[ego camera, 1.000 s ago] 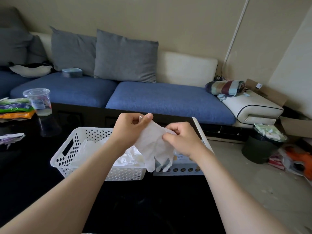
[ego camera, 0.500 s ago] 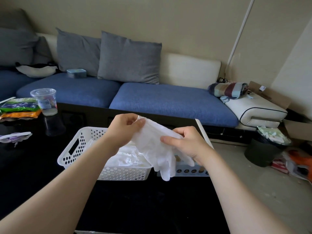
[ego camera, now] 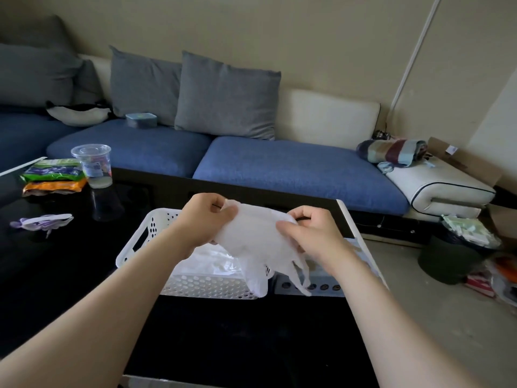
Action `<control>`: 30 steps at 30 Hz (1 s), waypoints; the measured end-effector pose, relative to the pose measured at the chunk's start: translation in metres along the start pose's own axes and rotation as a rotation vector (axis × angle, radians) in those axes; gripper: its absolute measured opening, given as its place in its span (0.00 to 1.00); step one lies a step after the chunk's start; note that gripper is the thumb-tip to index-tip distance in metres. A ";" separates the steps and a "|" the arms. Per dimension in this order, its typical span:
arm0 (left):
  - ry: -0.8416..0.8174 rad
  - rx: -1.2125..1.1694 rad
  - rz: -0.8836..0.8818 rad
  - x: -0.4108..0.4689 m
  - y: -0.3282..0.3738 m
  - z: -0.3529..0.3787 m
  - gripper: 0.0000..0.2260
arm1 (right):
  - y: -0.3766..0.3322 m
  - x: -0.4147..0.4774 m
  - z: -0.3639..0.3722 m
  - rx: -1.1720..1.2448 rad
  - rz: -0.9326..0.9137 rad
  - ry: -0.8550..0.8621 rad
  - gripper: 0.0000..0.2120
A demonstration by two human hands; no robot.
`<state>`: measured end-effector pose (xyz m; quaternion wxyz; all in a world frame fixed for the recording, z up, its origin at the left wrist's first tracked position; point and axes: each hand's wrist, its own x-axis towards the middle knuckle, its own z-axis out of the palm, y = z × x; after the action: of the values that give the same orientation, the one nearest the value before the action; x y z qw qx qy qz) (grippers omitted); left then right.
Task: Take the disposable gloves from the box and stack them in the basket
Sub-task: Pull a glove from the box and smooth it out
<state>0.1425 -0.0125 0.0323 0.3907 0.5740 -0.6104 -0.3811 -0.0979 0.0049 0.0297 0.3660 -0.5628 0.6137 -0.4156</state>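
Glove [ego camera: 253, 242] stretched between left hand [ego camera: 202, 219] and right hand [ego camera: 310, 233], above the basket [ego camera: 137, 242] and the box [ego camera: 333, 287].

Left fingers pinched shut on the glove's upper left edge, right fingers clamped on its upper right edge; glove spread flat between them, its empty fingers dangling over the gap where basket and box touch. White perforated basket near the table's [ego camera: 56, 275] far right corner, holding a loose pile of gloves [ego camera: 207, 261] already laid inside. Glove box just right of it, along the table's right edge, mostly hidden behind the right wrist, contents not visible. Toward the far left edge of the table: clear lidded plastic cup [ego camera: 92, 163] with a little liquid at the bottom, just beside stacked snack packets [ego camera: 53, 175].
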 end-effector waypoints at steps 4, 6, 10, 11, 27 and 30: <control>0.082 0.251 -0.033 0.000 -0.013 -0.020 0.10 | -0.002 0.007 0.027 -0.216 -0.149 0.088 0.06; 0.106 0.405 -0.048 0.000 -0.019 -0.029 0.10 | -0.006 0.010 0.039 -0.250 -0.218 0.124 0.05; 0.117 0.543 -0.050 0.003 -0.031 -0.041 0.09 | -0.010 0.017 0.061 -0.282 -0.339 0.139 0.05; 0.123 0.573 -0.048 0.004 -0.033 -0.044 0.09 | -0.011 0.017 0.066 -0.293 -0.359 0.133 0.05; 0.119 0.963 0.069 0.002 -0.038 -0.053 0.11 | -0.018 0.022 0.096 -0.666 -0.528 -0.123 0.09; -0.127 0.937 0.102 0.006 -0.041 -0.043 0.14 | -0.032 0.009 0.093 -0.570 -0.389 -0.348 0.16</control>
<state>0.1981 -0.0209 0.0128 0.0696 0.6331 -0.7668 -0.0793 -0.0008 -0.0138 0.0233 0.2078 -0.8100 0.5150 -0.1882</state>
